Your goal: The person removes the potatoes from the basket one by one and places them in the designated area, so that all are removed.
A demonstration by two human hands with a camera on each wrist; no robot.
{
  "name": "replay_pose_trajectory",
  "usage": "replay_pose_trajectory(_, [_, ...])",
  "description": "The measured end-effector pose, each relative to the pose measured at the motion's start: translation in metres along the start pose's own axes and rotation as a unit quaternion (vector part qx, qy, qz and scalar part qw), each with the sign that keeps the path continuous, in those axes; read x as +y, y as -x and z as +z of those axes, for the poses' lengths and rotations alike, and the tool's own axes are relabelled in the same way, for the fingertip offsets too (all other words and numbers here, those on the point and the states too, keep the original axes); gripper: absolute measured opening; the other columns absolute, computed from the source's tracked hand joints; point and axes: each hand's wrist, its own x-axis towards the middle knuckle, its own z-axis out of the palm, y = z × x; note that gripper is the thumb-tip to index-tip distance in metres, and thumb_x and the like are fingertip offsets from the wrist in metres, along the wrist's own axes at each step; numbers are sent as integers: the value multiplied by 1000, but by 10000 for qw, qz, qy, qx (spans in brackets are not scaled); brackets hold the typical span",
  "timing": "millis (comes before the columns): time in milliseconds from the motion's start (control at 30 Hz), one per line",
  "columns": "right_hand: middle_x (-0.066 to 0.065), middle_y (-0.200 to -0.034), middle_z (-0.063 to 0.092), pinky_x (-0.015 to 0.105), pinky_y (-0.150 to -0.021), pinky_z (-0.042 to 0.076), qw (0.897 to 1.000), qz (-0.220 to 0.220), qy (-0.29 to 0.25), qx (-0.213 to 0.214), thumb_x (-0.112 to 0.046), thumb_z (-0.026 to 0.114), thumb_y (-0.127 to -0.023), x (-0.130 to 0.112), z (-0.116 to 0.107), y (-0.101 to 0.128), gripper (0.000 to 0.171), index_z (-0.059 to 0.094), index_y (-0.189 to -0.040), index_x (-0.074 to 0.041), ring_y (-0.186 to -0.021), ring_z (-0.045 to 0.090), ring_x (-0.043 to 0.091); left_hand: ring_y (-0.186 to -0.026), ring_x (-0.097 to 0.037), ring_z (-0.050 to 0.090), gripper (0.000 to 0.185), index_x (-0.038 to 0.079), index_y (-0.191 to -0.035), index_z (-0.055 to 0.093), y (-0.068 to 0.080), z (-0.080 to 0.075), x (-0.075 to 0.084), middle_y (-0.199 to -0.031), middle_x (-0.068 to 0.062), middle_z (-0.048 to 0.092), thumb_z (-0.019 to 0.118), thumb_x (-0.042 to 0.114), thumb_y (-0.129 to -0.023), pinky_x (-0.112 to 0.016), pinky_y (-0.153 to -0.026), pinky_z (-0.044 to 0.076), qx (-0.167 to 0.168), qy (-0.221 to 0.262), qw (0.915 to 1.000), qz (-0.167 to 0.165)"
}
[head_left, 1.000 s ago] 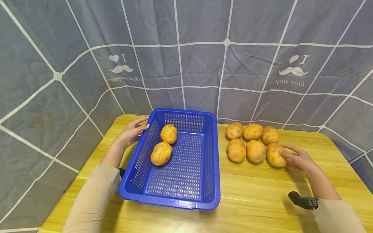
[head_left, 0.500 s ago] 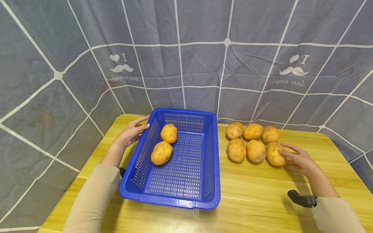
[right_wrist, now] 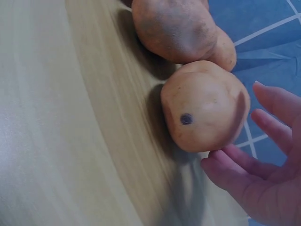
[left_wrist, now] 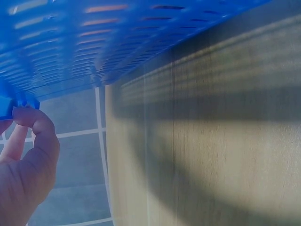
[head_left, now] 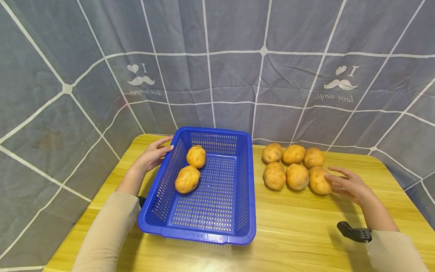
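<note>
A blue plastic basket [head_left: 210, 237] with slotted walls stands on the table, two potatoes [head_left: 187, 179] lying inside along its left side. At its left rim is my left hand [head_left: 153, 154], which grips the edge between thumb and fingers; the left wrist view shows the thumb [left_wrist: 44, 136] bent up against the rim. To the right of the basket, several loose potatoes [head_left: 297, 176] sit in two rows. My right hand [head_left: 350, 187] is beside the nearest right-hand potato [right_wrist: 204, 106], its fingers spread and loosely bent, fingertips right at that potato's side. A dark spot marks this potato.
The wooden table [head_left: 292, 234] has a grey curtain [head_left: 234, 79] with white lines hanging behind it and on the left. A black wrist strap [head_left: 355, 232] sticks out from the right sleeve.
Hardly anything differs. The whole scene shifts slightly left in the head view; both hands stay in place at the basket rim and the potato.
</note>
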Motion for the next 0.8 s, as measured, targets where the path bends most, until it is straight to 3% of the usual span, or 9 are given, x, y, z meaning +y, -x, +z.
replay_pose_trajectory(67, [-17,-95,59,26,-74,53,10000,-60,-29,23,-17,54,-95,-2,-2,1,25,51,-105,-41,-84,61,1,-88,-10,59,60,12,-149,23,0,0,0,-114,-8,47,51,14,-96,-25,-77,52,-19,-2,10000,-2])
replay_pose_trajectory(167, [-4,-112,54,27,-74,53,9998,-127,33,113,-18,54,-95,-5,-4,2,27,52,-102,-43,-85,59,-1,-87,-10,59,60,12,-149,23,1,0,0,-113,-7,48,51,14,-97,-24,-77,52,-27,7,10000,-9])
replay_pose_trajectory(300, [-3,-114,48,27,-76,53,9992,-215,249,214,-20,55,-95,-11,-5,3,25,50,-105,-43,-86,55,-3,-87,-9,59,59,12,-149,23,0,0,0,-112,-7,48,50,14,-97,-24,-77,52,-23,-32,10000,11])
replay_pose_trajectory(400, [-18,-101,52,26,-75,53,9991,-316,235,183,-18,55,-95,-17,-4,4,26,49,-109,-39,-87,57,-2,-88,-9,59,59,12,-149,22,1,0,0,-113,-8,48,50,14,-97,-25,-77,52,-25,-64,10000,21])
replay_pose_trajectory(467, [-21,-100,52,24,-75,52,9986,-427,286,114,-18,55,-95,-21,-2,4,27,48,-114,-36,-89,57,-3,-88,-9,59,59,12,-149,22,1,0,0,-113,-8,48,50,14,-97,-25,-77,52,-20,-58,10000,18])
replay_pose_trajectory(667, [-17,-101,56,24,-75,52,9981,-542,287,3,-14,57,-94,-39,8,5,34,45,-124,-24,-91,61,3,-87,-9,59,59,12,-149,23,0,0,0,-112,-7,48,50,14,-97,-25,-77,52,17,-74,10000,-3])
replay_pose_trajectory(800, [-10,-105,57,26,-78,52,9965,-557,622,0,-18,58,-93,-53,18,3,41,42,-131,-16,-93,61,4,-86,-8,59,60,12,-149,23,-1,0,0,-108,-5,50,52,15,-96,-24,-76,52,20,-68,10000,-12])
